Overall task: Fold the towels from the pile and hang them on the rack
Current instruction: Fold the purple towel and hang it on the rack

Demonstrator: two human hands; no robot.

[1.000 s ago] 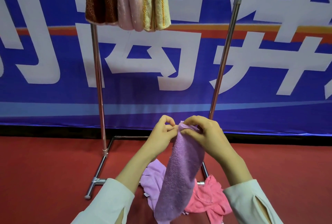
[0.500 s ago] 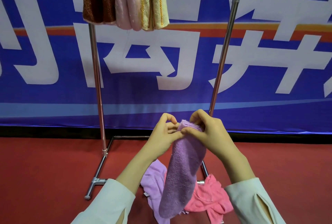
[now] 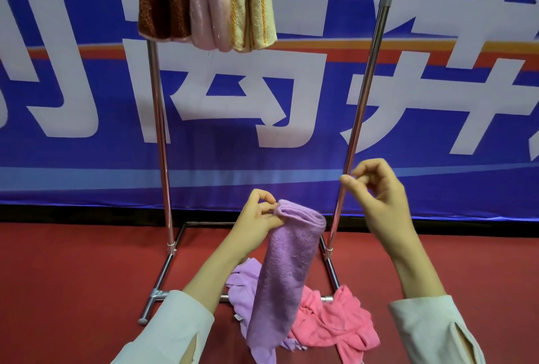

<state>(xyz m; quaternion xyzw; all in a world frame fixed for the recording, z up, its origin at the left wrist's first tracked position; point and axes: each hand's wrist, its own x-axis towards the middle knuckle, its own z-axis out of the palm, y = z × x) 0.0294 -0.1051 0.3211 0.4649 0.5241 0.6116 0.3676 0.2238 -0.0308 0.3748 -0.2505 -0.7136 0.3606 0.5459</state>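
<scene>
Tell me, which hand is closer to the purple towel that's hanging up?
Left. The left hand pinches the top of the towel; the right hand is up and to its right, apart from it, empty.

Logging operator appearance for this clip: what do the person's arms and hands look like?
The left hand and right hand are bare: no gloves, rings or watch visible. The left sleeve and right sleeve are long, cream, each slit at the cuff.
</scene>
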